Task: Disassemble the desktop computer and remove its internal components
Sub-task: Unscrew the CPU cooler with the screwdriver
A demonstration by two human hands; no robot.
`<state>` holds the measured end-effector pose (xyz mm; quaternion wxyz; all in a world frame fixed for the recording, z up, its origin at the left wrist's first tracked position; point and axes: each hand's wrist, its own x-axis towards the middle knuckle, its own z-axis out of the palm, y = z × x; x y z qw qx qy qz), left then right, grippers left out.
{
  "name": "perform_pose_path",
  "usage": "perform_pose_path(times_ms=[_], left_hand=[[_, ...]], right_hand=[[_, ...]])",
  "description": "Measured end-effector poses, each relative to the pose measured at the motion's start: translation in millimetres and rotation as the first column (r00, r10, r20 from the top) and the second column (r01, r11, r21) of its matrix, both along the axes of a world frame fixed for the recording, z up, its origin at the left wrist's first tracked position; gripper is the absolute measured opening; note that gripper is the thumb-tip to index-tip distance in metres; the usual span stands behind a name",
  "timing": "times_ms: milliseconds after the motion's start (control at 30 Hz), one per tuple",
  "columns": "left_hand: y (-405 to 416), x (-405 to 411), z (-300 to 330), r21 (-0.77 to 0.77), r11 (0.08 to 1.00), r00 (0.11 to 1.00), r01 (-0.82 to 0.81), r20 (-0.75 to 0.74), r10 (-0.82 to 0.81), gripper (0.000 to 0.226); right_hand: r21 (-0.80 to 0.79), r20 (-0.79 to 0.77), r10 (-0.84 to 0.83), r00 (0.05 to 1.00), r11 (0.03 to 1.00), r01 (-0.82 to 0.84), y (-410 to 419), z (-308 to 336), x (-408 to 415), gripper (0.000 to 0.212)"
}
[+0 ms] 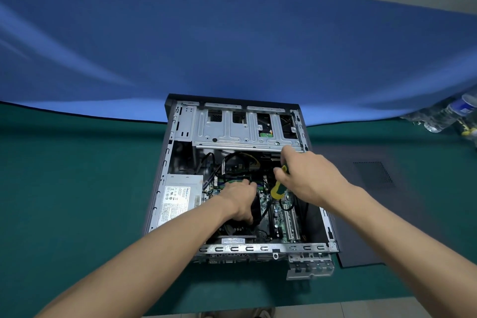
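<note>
Right hand [307, 175] is wrapped around a yellow-and-green plastic-handled screwdriver [279, 187], butt of the handle toward the camera, shaft running away into the case; tip hidden, so I can't say what it's on. Left hand [238, 200] is down in the middle of the board, fingers curled over the black round CPU cooler fan [256, 210]; looks like it's gripping it, though the palm side is hidden.

Both hands are inside the grey steel desktop tower case [240, 178], lying on its side, open face up, on the green cloth-covered table [77, 175], near the middle.

Progress, my read: early. Done: side cover off. The dark flat perforated side panel [361, 204] lies on the table just right of the case, partly under it. Still in place: silver boxy power supply with white label [180, 199] at left, green motherboard [277, 210], silver stamped-metal drive cage [245, 128] at the far end, black and coloured cable bundle [232, 162] between cage and board. Cooler seems to be the current item. No removed component is visible on the table.

Counts: 1 case, 1 side panel, 1 PSU, 1 board, 1 drive cage, 1 fan, 1 screwdriver, 2 hands. Clear plastic water bottles [449, 113] lie at the far right edge, several, blurred, can't count. Blue fabric backdrop [232, 33] stands behind.
</note>
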<state>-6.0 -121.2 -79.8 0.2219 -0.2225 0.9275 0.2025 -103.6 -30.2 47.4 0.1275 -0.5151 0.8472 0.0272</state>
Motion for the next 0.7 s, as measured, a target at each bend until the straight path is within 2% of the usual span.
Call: perform_pose_path(times_ms=[67,100,233,267,333,400,467,533,567,633,700], left_hand=[[0,0,0,-0.013,1.0,1.0,0.005,0.0,-0.005,0.087],[0,0,0,-0.014,1.0,1.0,0.006,0.001,-0.006,0.087],[0,0,-1,0.001,1.0,1.0,0.002,-0.005,-0.002,0.085],[0,1,-1,0.002,1.0,1.0,0.0,-0.009,0.0,0.084],[0,0,-1,-0.002,1.0,1.0,0.004,-0.011,-0.004,0.085],[-1,0,-1,-0.008,1.0,1.0,0.009,-0.009,-0.009,0.088],[-1,0,-1,-0.009,1.0,1.0,0.007,-0.012,-0.007,0.087],[0,1,-2,0.0,1.0,1.0,0.002,-0.014,-0.002,0.088],[0,1,-2,0.003,1.0,1.0,0.001,-0.011,-0.001,0.089],[0,0,-1,0.0,1.0,1.0,0.001,-0.007,-0.001,0.089],[0,1,-1,-0.009,1.0,1.0,0.005,-0.006,-0.005,0.089]], right_hand=[[0.034,0.164,0.031,0.986,0.999,-0.037,-1,4,-2,0.017],[0.04,0.162,0.026,0.986,0.999,-0.033,-1,3,-1,0.02],[0.009,-0.158,-0.006,0.987,1.0,0.008,-1,-2,4,0.035],[0.003,-0.136,0.01,0.991,1.0,-0.009,-2,-1,4,0.033],[0.006,0.083,0.044,0.996,0.999,-0.045,-4,1,0,0.017],[0.038,0.222,0.02,0.975,0.999,-0.029,-5,4,-3,0.015],[0.054,0.126,-0.061,0.99,0.997,0.054,-4,4,-2,0.022],[0.071,-0.111,-0.096,0.989,0.992,0.104,-2,1,-2,0.035],[0.071,-0.128,-0.083,0.988,0.993,0.092,-2,0,-3,0.036],[0.074,0.067,-0.02,0.998,0.997,0.015,-1,1,-4,0.022],[0.055,0.272,0.017,0.962,0.998,-0.033,-1,5,-6,0.013]])
